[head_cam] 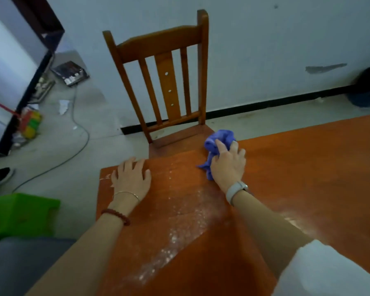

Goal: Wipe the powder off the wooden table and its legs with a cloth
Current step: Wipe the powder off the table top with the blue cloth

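The wooden table (297, 167) fills the lower right of the view, its top orange-brown. White powder (179, 229) lies in a streak down the middle, from between my hands toward me. My right hand (228, 165) presses a crumpled blue cloth (219, 139) onto the table near its far edge. My left hand (132, 176) rests flat, fingers spread, at the table's far left corner. A few powder smears sit just left of that hand. The table legs are hidden below the top.
A wooden chair (165, 82) stands against the table's far edge, in front of a white wall. A green plastic stool (19, 214) is on the floor at left. A cable (81, 133), a dark box (71, 72) and a colourful broom head (30, 124) lie further left.
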{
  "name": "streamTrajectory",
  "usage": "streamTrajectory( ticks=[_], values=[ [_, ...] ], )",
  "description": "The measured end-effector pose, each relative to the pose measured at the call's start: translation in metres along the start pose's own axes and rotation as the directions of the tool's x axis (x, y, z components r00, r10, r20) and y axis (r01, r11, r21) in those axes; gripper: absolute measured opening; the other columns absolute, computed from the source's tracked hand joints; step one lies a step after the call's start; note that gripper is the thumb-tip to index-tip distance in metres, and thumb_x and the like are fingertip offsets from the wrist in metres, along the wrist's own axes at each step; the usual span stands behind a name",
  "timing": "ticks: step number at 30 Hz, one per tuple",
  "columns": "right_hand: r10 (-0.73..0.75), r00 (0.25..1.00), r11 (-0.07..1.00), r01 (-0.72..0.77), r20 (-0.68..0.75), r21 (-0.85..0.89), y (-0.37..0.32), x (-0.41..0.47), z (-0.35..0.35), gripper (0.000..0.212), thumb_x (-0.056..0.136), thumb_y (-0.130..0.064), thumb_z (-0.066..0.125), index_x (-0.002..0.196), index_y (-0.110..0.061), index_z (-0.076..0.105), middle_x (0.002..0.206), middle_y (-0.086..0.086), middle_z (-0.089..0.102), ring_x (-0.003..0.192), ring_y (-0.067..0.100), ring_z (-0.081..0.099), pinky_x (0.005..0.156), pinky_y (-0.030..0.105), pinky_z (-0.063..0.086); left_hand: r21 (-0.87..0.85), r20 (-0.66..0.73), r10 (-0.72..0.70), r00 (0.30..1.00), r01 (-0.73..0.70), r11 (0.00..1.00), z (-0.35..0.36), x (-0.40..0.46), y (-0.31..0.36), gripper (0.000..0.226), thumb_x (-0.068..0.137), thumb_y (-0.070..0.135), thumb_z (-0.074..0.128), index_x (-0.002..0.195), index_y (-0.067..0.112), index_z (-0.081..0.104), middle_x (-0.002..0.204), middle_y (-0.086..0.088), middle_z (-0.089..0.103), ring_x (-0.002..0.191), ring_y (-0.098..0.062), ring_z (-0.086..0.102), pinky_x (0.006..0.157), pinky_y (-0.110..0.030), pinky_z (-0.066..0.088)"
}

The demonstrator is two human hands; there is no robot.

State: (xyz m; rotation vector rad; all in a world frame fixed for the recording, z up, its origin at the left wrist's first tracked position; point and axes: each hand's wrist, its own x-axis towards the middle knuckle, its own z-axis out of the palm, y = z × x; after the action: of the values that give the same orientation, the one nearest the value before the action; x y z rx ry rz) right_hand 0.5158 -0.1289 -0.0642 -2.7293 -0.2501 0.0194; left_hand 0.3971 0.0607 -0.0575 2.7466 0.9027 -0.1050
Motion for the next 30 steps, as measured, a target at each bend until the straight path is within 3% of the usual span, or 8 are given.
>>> streamTrajectory(
  ticks=[3, 5, 9, 12, 16, 20, 26, 30],
  values=[
    [-0.398, 0.89, 0.911, 0.355, 0.221, 0.21, -0.075, -0.041, 0.028, 0.048, 0.089, -0.016, 0.045, 0.134, -0.029, 0.042, 0.138, 0.009, 0.034, 0.114, 0.033, 0.035, 0.096, 0.039, 0.033, -0.018, -0.042, -0.088, 0.995, 0.087, 0.996, -0.005, -0.012, -0.049, 0.047, 0.094, 0.033, 0.039, 0.139, 0.021, 0.034, 0.15, -0.008, 0.024, 0.138, -0.028, 0.018, 0.112, -0.048, 0.016],
    [-0.506, 0.823, 0.834, 0.391, 0.258, 0.389, -0.092, -0.053, 0.028, 0.045, 0.088, -0.012, 0.045, 0.131, -0.027, 0.047, 0.134, 0.008, 0.038, 0.115, 0.031, 0.036, 0.096, 0.039, 0.036, -0.047, -0.055, -0.143, 0.988, 0.141, 0.989, -0.008, -0.022, -0.079, 0.051, 0.094, 0.035, 0.039, 0.142, 0.021, 0.029, 0.152, -0.007, 0.021, 0.139, -0.027, 0.017, 0.112, -0.048, 0.016],
    [-0.045, 0.999, 0.963, 0.042, 0.006, 0.266, -0.068, -0.026, 0.011, 0.045, 0.088, -0.013, 0.047, 0.132, -0.024, 0.046, 0.14, 0.012, 0.032, 0.119, 0.035, 0.034, 0.097, 0.04, 0.034, -0.089, 0.071, -0.106, 0.992, 0.112, 0.99, -0.003, -0.037, -0.12, 0.053, 0.096, 0.039, 0.031, 0.144, 0.018, 0.021, 0.154, -0.005, 0.017, 0.142, -0.025, 0.012, 0.115, -0.045, 0.014],
    [0.174, 0.985, 0.982, -0.174, 0.006, 0.072, -0.078, -0.034, 0.018, 0.044, 0.089, -0.016, 0.045, 0.133, -0.021, 0.043, 0.142, 0.016, 0.029, 0.116, 0.039, 0.034, 0.094, 0.043, 0.034, -0.237, 0.201, -0.017, 0.979, 0.065, 0.969, 0.007, -0.039, -0.137, 0.054, 0.097, 0.042, 0.024, 0.145, 0.018, 0.023, 0.154, -0.003, 0.019, 0.141, -0.022, 0.014, 0.117, -0.038, 0.012],
    [-0.32, 0.944, 0.947, 0.316, 0.085, 0.055, -0.155, -0.078, 0.065, 0.046, 0.087, -0.016, 0.047, 0.131, -0.024, 0.045, 0.137, 0.012, 0.036, 0.113, 0.035, 0.038, 0.095, 0.039, 0.034, -0.3, 0.201, 0.026, 0.979, 0.036, 0.953, 0.009, -0.037, -0.154, 0.052, 0.096, 0.044, 0.029, 0.142, 0.02, 0.032, 0.15, -0.008, 0.027, 0.139, -0.025, 0.022, 0.114, -0.036, 0.016],
    [-0.731, 0.558, 0.68, 0.548, 0.393, 0.487, -0.198, -0.089, 0.067, 0.042, 0.081, -0.005, 0.051, 0.12, -0.02, 0.059, 0.12, 0.011, 0.049, 0.105, 0.023, 0.047, 0.093, 0.029, 0.039, -0.427, 0.11, -0.042, 0.993, 0.086, 0.9, 0.004, -0.045, -0.179, 0.059, 0.082, 0.038, 0.034, 0.126, 0.003, 0.051, 0.134, -0.023, 0.046, 0.124, -0.038, 0.042, 0.105, -0.039, 0.031],
    [-0.43, 0.891, 0.895, 0.399, 0.148, 0.198, -0.186, -0.055, 0.069, 0.044, 0.084, -0.009, 0.046, 0.126, -0.02, 0.052, 0.127, 0.013, 0.043, 0.111, 0.034, 0.041, 0.096, 0.037, 0.036, -0.448, 0.048, -0.147, 0.988, 0.153, 0.881, -0.001, -0.069, -0.218, 0.038, 0.094, 0.011, 0.043, 0.131, 0.0, 0.044, 0.134, -0.022, 0.045, 0.128, -0.031, 0.037, 0.108, -0.029, 0.023],
    [-0.711, 0.642, 0.703, 0.652, 0.285, 0.285, -0.162, -0.128, 0.071, 0.046, 0.073, -0.019, 0.04, 0.114, -0.02, 0.061, 0.112, 0.015, 0.051, 0.092, 0.035, 0.045, 0.085, 0.038, 0.041, -0.505, -0.036, -0.132, 0.991, 0.096, 0.858, -0.005, -0.082, -0.21, 0.037, 0.093, 0.008, 0.045, 0.128, -0.002, 0.046, 0.13, -0.023, 0.048, 0.125, -0.033, 0.041, 0.105, -0.032, 0.026]
  ],
)
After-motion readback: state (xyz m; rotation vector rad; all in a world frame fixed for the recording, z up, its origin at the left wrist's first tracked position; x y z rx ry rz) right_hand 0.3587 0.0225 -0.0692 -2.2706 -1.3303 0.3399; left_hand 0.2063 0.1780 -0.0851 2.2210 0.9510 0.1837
